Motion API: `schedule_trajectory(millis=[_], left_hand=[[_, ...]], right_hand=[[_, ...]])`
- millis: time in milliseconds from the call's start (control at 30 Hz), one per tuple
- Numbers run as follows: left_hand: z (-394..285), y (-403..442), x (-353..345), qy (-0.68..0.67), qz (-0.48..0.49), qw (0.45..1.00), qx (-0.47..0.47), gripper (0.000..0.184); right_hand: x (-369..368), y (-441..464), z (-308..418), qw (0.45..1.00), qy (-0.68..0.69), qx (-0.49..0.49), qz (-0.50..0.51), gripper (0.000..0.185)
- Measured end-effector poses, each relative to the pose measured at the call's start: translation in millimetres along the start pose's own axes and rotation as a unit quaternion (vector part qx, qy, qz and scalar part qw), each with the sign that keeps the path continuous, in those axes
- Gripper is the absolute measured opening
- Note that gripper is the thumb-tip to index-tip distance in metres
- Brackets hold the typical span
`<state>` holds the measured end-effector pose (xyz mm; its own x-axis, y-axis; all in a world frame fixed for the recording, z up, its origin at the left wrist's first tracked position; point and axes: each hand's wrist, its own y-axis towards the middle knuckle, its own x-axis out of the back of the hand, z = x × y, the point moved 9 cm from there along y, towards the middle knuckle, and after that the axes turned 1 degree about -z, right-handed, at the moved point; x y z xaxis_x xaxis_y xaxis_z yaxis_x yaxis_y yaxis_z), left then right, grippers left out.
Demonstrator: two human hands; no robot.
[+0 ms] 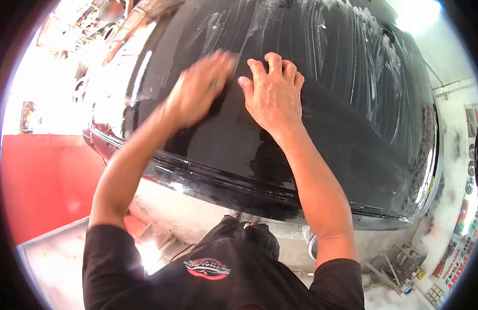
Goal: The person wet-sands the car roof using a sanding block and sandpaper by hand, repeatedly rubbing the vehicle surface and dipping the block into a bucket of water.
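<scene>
Black car panel (347,139): spreading beneath both hands, glossy, its far and right-hand parts carrying whitish streaks (372,23). Left hand (202,88): showing blurred over the panel; whether its fingers are gripping anything, cannot tell. Right hand (275,93): resting on the panel beside the left, its fingers spreading apart and bending. Room: red wall (48,181) standing at left; lamp (418,14) glaring at upper right; printed banner (456,261) hanging at lower right.
</scene>
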<state>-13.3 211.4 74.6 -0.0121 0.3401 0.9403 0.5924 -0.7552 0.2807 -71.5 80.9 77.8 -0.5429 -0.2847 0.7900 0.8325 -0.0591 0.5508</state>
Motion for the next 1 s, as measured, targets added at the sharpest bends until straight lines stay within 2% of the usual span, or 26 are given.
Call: schedule_trajectory(millis=[33, 67, 167, 267, 300, 333, 367, 433, 533, 567, 600, 633, 667, 700, 767, 867, 933, 967, 1000], left_hand=[[-12.5, -47.8, 0.8, -0.004, 0.043, 0.999, -0.003, 0.042], [-24.6, -86.2, 8.5, -0.043, 0.041, 0.998, -0.015, 0.042], [-15.8, -78.8, 6.9, 0.002, 0.055, 0.998, -0.041, 0.043], [46.4, 43.9, -10.4, 0.004, 0.000, 1.000, 0.008, 0.043], [71.5, 95.1, -23.3, 0.078, -0.043, 0.996, -0.029, 0.036], [100.9, 150.9, -41.8, 0.160, 0.035, 0.986, 0.014, 0.037], [114.3, 199.4, -36.1, 0.097, -0.028, 0.994, 0.032, 0.038], [204.0, 286.9, -86.1, 0.195, -0.027, 0.980, 0.040, 0.033], [172.1, 254.1, -67.9, 0.177, -0.004, 0.983, 0.049, 0.034], [134.6, 214.5, -51.7, 0.137, 0.024, 0.989, 0.052, 0.037], [100.4, 156.3, -45.8, 0.192, 0.007, 0.981, 0.008, 0.040], [57.4, 93.5, -23.7, 0.077, -0.047, 0.995, -0.031, 0.042], [28.6, 39.0, -13.7, 0.019, -0.013, 0.999, -0.030, 0.045], [7.3, -10.5, -9.0, -0.003, 0.037, 0.999, 0.017, 0.043], [-23.8, -72.9, 5.8, -0.066, 0.033, 0.997, -0.025, 0.043], [4.3, -28.6, 0.0, -0.028, 0.045, 0.998, -0.028, 0.043], [56.3, 59.4, -16.8, 0.022, -0.001, 1.000, -0.009, 0.040], [79.7, 113.2, -23.3, -0.022, -0.026, 0.999, 0.007, 0.040], [120.4, 171.0, -45.8, 0.008, -0.015, 1.000, -0.004, 0.048]], right_hand=[[-0.5, 0.4, -0.3, 1.000, -0.008, -0.001, -0.004, 0.036], [2.2, 1.2, 1.0, 1.000, -0.003, -0.007, 0.005, 0.034], [2.0, 2.3, 2.0, 1.000, -0.018, -0.010, 0.004, 0.033], [5.5, 3.3, 1.4, 1.000, -0.009, -0.013, 0.000, 0.033], [5.3, 4.2, 0.2, 1.000, 0.013, -0.017, 0.008, 0.034], [6.2, 3.7, 0.0, 1.000, 0.017, -0.019, 0.009, 0.034], [6.9, 3.7, -1.3, 1.000, 0.018, -0.020, 0.007, 0.033], [7.0, 3.5, -5.6, 0.999, 0.029, -0.018, -0.013, 0.032], [5.7, -5.3, -3.9, 0.999, 0.047, -0.015, -0.004, 0.032], [6.6, -0.5, -5.1, 0.999, 0.049, -0.011, -0.005, 0.032], [3.3, -0.3, -5.1, 0.999, 0.039, -0.010, 0.006, 0.033], [4.3, -0.2, -3.3, 0.999, 0.038, -0.013, 0.016, 0.034], [4.7, 0.5, -2.6, 0.999, 0.036, -0.018, 0.026, 0.035], [3.8, 1.7, -2.4, 0.999, 0.033, -0.023, 0.036, 0.035], [0.3, 1.1, -1.6, 0.999, 0.016, -0.020, 0.019, 0.037], [3.9, 2.3, 1.9, 0.999, 0.015, -0.019, 0.023, 0.039], [5.5, 2.5, -1.1, 0.999, 0.016, -0.030, 0.024, 0.039], [3.8, 4.1, -3.1, 0.998, 0.031, -0.035, 0.037, 0.038], [5.7, 4.6, -3.6, 0.998, 0.034, -0.034, 0.033, 0.038]])
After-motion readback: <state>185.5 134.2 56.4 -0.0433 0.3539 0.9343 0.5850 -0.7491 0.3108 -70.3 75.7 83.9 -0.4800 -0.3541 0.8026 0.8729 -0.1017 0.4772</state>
